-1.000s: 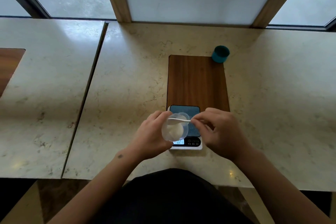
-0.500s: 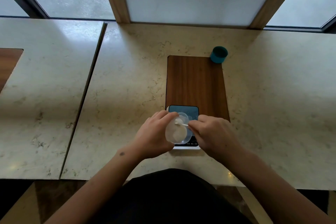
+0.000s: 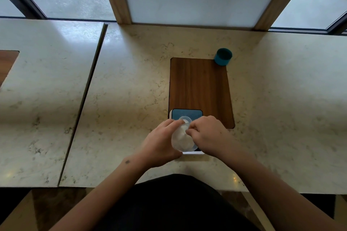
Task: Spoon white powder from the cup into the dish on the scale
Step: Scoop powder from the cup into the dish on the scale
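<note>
tilted further, cup (image 3: 182, 139) of white powder (image 3: 183, 133) meets dish (image 3: 185, 119).

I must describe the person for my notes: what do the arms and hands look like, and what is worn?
Both forearms are bare, no sleeves visible. The left hand and right hand wear no gloves or visible rings. A small dark mark sits near the left wrist.

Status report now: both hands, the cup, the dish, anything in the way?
Left hand holds clear cup, tilted over scale. Right hand pinched at cup mouth; spoon hidden. Dish on scale. Nothing in the way.
</note>
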